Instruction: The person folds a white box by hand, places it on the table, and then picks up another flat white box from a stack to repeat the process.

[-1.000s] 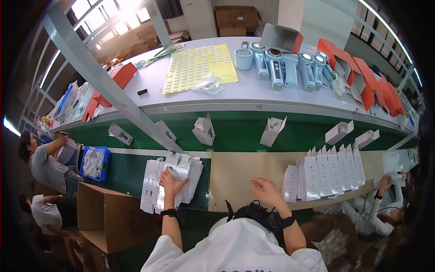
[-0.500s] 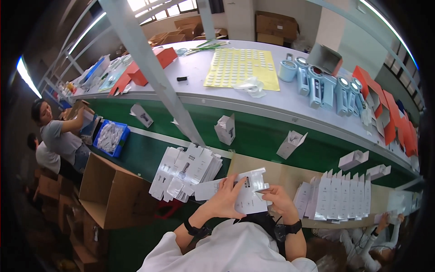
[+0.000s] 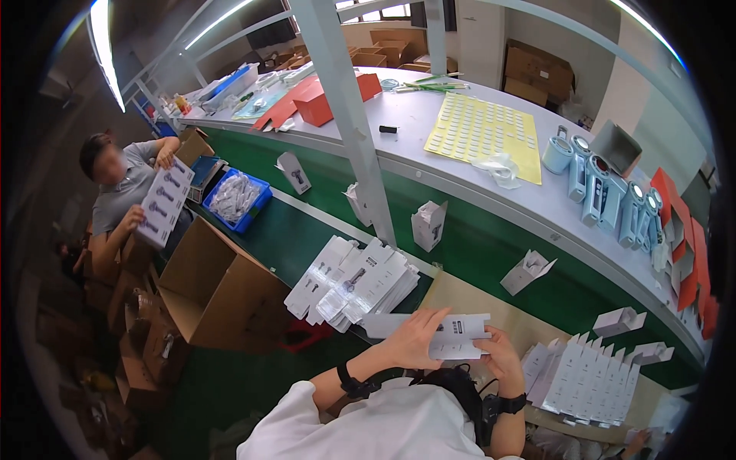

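A white printed carton [image 3: 461,326] is between my two hands, in front of my body. My left hand [image 3: 414,339] grips its left part, fingers over the top face and thumb underneath. At the carton's right end, my right hand [image 3: 502,359] has its fingers closed on the edge. Left of it lies a pile of flat white cartons [image 3: 356,280] with pictures printed on them. To the right, several white cartons [image 3: 586,379] stand close together in a row on the tan board.
An open brown box [image 3: 230,295] stands left, with a blue bin [image 3: 249,207] of wrapped parts behind it. A co-worker [image 3: 142,192] holds a printed white panel. A metal post [image 3: 345,115] rises beside the raised shelf, which bears light-blue devices [image 3: 602,192] and a yellow sticker sheet [image 3: 491,130].
My view has turned left, shifting the scene rightward. The carton in my hands has tilted and shows a narrower face. The co-worker now holds up a printed panel.
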The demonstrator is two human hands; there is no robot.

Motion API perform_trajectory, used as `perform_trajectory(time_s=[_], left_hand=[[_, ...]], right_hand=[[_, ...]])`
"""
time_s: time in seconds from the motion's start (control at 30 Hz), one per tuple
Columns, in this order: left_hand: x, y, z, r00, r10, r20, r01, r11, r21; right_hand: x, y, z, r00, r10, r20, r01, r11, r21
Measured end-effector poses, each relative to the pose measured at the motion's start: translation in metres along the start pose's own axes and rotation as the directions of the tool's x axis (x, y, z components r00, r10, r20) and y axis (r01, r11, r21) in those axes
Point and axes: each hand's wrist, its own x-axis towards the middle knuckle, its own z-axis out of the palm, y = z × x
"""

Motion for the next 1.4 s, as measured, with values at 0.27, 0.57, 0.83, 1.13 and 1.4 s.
perform_trajectory(time_s=[0.27,0.57,0.83,1.13,1.4], left_hand=[[0.003,0.013,-0.026,0.979,-0.008,0.202,0.014,0.999,-0.029],[0.013,0.02,-0.012,0.946,-0.021,0.324,-0.011,0.995,0.098],[0.008,0.02,-0.009,0.975,-0.04,0.217,-0.02,0.963,0.267],[-0.003,0.011,-0.019,0.949,0.011,0.316,-0.077,0.978,0.195],[-0.006,0.021,-0.029,0.916,0.09,0.392,-0.169,0.971,0.171]], right_hand=[[-0.004,-0.005,0.007,0.97,-0.014,0.244,0.012,1.0,0.007],[-0.004,0.003,0.014,0.957,-0.078,0.278,0.098,0.993,-0.06],[-0.01,0.002,0.022,0.99,-0.137,0.042,0.141,0.892,-0.429],[-0.013,0.013,0.042,0.991,-0.091,0.1,0.128,0.874,-0.468],[-0.018,0.039,0.037,0.972,-0.182,0.146,0.214,0.946,-0.244]])
